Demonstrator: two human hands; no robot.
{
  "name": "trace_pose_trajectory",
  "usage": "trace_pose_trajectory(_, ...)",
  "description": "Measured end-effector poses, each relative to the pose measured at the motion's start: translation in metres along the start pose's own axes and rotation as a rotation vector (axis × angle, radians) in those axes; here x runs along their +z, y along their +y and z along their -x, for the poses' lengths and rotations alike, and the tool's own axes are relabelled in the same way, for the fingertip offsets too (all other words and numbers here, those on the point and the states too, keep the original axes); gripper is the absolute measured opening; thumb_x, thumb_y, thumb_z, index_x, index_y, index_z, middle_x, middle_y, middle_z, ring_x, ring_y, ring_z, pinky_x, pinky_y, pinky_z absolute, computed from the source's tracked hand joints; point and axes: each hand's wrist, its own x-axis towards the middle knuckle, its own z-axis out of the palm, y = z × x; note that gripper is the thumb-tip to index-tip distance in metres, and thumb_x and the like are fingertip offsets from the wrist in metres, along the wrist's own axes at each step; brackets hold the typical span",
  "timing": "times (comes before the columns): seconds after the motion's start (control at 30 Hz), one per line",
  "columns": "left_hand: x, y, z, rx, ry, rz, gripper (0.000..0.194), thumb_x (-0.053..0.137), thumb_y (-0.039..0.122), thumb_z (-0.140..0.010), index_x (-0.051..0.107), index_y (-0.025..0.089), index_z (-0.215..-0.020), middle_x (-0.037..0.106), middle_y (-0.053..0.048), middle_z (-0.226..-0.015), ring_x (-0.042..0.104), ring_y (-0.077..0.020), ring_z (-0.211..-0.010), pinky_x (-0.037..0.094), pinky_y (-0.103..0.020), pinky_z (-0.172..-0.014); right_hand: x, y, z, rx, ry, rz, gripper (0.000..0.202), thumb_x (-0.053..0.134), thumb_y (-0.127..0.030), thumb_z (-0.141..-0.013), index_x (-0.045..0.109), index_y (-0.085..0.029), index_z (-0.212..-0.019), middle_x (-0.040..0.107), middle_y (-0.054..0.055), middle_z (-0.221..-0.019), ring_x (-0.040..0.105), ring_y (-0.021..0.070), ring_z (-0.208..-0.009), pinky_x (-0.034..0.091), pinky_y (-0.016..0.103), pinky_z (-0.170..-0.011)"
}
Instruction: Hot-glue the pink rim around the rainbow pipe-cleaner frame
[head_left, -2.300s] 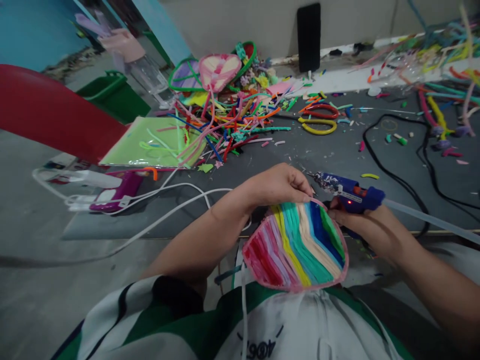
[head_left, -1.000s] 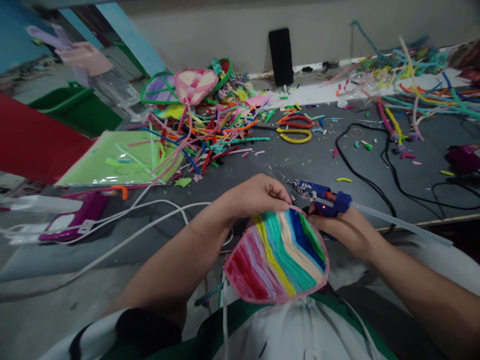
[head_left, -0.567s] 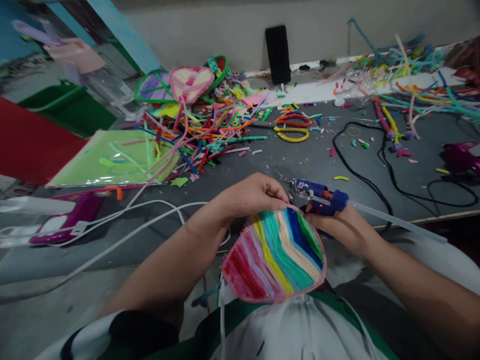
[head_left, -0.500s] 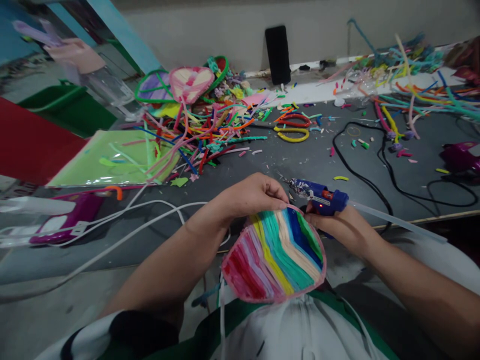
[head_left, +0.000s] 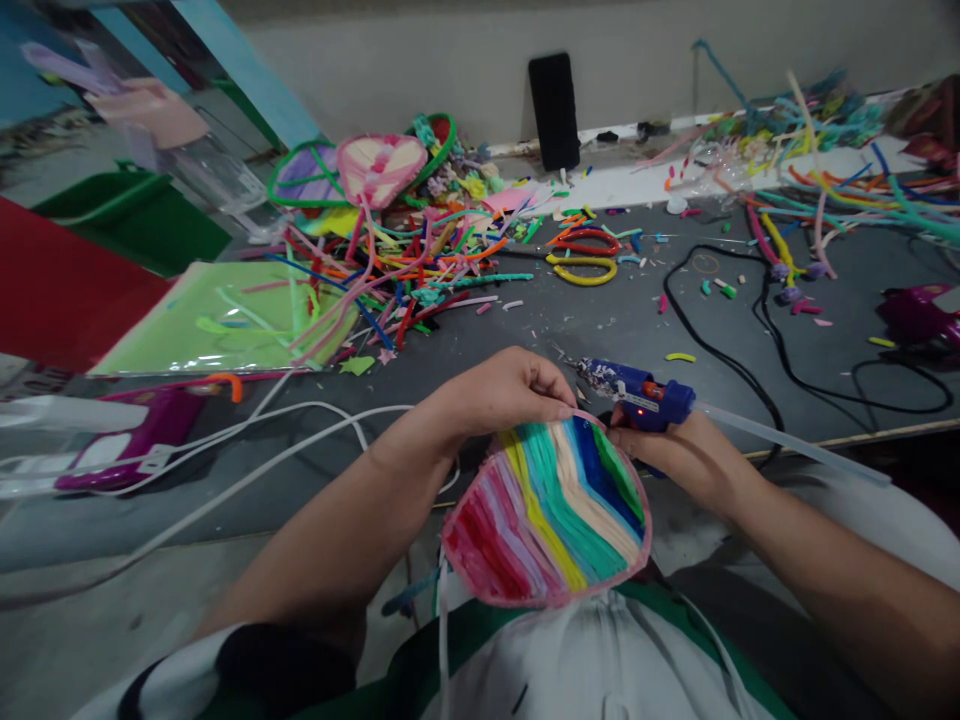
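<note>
Pink-rimmed, a striped panel (head_left: 551,515) is pinched by the left hand (head_left: 517,388); the right hand (head_left: 686,452) grips a blue glue gun (head_left: 637,393); scissors (head_left: 556,261) lie beyond on the tabletop (head_left: 607,325).

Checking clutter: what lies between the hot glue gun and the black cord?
The head view shows a short yellow scrap, likely pipe cleaner, on the grey tabletop, between the hot glue gun in the right hand and the black cord.
</note>
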Motion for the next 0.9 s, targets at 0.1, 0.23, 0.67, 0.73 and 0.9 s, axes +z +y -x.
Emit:
trace_pose_trajectory(0.1,0.0002,0.0005,0.0002,-0.002,-0.002,0.014,0.021,0.071,0.028,-0.069,0.071,0.01,-0.081,0.07,-0.005,-0.074,0.06,-0.0117,-0.063,0.046,-0.021,-0.062,-0.0005,0.0007,-0.0001,-0.028,-0.002,0.022,0.009,0.064,-0.024,-0.068,0.059,-0.018,-0.072,0.056,-0.003,-0.066,0.05,0.0129,-0.062,0.041,0.025,-0.058)
trace_pose_trajectory(0.23,0.0003,0.0006,0.0003,0.001,-0.003,0.024,0.021,0.071,0.028,-0.069,0.071,0.01,-0.08,0.07,-0.005,-0.074,0.061,-0.012,-0.064,0.047,-0.022,-0.063,-0.0006,0.0031,-0.0003,-0.007,0.004,0.034,0.01,0.064,-0.026,-0.069,0.06,-0.019,-0.074,0.056,-0.003,-0.065,0.049,0.0123,-0.061,0.041,0.025,-0.058)
trace_pose_trajectory(0.67,0.0003,0.0001,0.0004,0.0,-0.006,0.037,0.022,0.072,0.029,-0.068,0.071,0.011,-0.08,0.07,-0.005,-0.075,0.061,-0.0123,-0.064,0.047,-0.022,-0.063,0.0002,0.0007,0.0012,0.006,0.006,-0.003,0.011,0.065,-0.026,-0.068,0.059,-0.019,-0.072,0.055,-0.003,-0.064,0.048,0.0128,-0.06,0.041,0.025,-0.056)
trace_pose_trajectory(0.73,0.0004,0.0006,0.0006,-0.004,-0.004,0.037,0.023,0.072,0.03,-0.067,0.071,0.011,-0.08,0.07,-0.005,-0.074,0.061,-0.0124,-0.064,0.047,-0.022,-0.063,-0.0001,0.0021,0.0006,0.001,0.002,0.001,0.01,0.065,-0.026,-0.068,0.059,-0.019,-0.072,0.056,-0.002,-0.065,0.049,0.0132,-0.061,0.041,0.025,-0.057)
trace_pose_trajectory(0.9,0.0004,-0.0003,0.0002,0.004,-0.001,0.024,0.024,0.072,0.031,-0.068,0.071,0.011,-0.08,0.07,-0.005,-0.073,0.06,-0.0126,-0.063,0.047,-0.023,-0.062,-0.0005,0.0048,0.0002,0.005,0.001,-0.008,0.011,0.065,-0.027,-0.069,0.06,-0.019,-0.073,0.056,-0.002,-0.065,0.049,0.0137,-0.061,0.041,0.025,-0.056)
